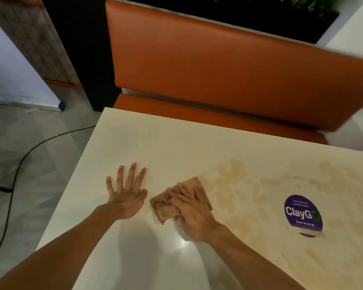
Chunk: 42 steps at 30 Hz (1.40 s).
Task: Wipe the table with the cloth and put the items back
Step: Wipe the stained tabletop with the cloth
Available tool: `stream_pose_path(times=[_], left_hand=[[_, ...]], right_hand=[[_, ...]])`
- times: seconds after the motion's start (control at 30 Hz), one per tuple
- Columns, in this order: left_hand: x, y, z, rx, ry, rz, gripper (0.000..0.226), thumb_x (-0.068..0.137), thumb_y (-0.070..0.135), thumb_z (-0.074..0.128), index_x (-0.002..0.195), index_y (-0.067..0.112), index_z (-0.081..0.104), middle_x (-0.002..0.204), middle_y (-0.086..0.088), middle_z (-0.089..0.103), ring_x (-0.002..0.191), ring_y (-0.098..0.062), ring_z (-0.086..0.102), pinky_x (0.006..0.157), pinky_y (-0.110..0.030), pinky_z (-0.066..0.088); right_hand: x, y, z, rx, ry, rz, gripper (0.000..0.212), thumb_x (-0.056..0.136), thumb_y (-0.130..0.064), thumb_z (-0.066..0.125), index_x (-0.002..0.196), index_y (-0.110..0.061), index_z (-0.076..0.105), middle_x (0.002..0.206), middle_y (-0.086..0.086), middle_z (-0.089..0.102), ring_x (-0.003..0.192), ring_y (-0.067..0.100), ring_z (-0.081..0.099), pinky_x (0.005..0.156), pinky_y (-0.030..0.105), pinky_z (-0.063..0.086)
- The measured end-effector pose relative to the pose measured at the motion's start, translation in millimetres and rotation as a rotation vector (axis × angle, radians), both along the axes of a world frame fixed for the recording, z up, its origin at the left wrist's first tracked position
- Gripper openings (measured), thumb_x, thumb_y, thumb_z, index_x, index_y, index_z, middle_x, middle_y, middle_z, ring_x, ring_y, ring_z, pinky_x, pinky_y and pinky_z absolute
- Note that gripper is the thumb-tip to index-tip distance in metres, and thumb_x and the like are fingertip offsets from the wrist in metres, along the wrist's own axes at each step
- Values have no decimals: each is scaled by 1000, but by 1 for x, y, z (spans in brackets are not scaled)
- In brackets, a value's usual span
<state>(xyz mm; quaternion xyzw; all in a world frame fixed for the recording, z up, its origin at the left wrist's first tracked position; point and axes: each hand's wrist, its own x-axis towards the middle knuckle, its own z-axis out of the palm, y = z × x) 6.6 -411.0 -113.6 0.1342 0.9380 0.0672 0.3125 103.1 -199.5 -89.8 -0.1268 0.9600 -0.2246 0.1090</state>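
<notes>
A folded brown cloth (166,210) lies on the cream table (155,143) near its middle. My right hand (191,210) presses flat on top of the cloth, fingers covering most of it. To the left of the cloth, my left hand (126,191) rests palm down on the bare tabletop with its fingers spread, holding nothing. A wide tan wet stain (235,185) spreads over the table to the right of the cloth. No other items stand on the table.
A round purple "ClayGo" sticker (303,214) sits on the table at the right, inside the stained area. An orange bench seat (218,65) runs along the far edge. A black cable (19,164) crosses the grey floor at left.
</notes>
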Motion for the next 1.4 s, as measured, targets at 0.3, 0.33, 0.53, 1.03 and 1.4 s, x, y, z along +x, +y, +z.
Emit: stream_pose_path(times=[0.3,0.33,0.53,1.03,1.4], left_hand=[[2,-3,3,24,-22,-2,63,99,50,12,132,42,-41,137,14,-53,131,-21,-49,107,-55,-28],[3,-2,4,28,-22,-5,63,100,51,12,133,41,-40,138,14,-52,130,-21,-49,107,-55,-28],[3,4,8,13,-11,-12,63,100,50,12,131,38,-42,138,12,-52,135,-24,-44,109,-56,-25],[8,0,2,-19,21,-49,62,99,51,9,133,39,-43,137,12,-55,118,-19,-57,108,-55,-26],[7,3,-2,-57,53,-46,64,82,56,-7,134,39,-42,138,12,-54,119,-16,-58,97,-48,-37]], right_hand=[[82,-26,9,-90,-121,48,56,86,-14,39,139,-31,46,155,-23,23,146,-1,-9,118,40,-14],[89,-28,11,-109,-120,27,56,88,-13,39,139,-33,46,154,-25,24,146,-2,-7,118,37,-14],[83,-5,50,-492,-129,-150,49,86,5,40,128,-15,58,118,-9,60,114,18,56,102,25,38],[-73,179,44,101,-102,-813,49,94,-24,55,139,-24,36,137,6,51,124,34,49,102,53,43],[-70,97,-5,199,-230,-826,86,88,-27,49,153,-27,-8,162,-1,-16,146,38,-19,112,65,-7]])
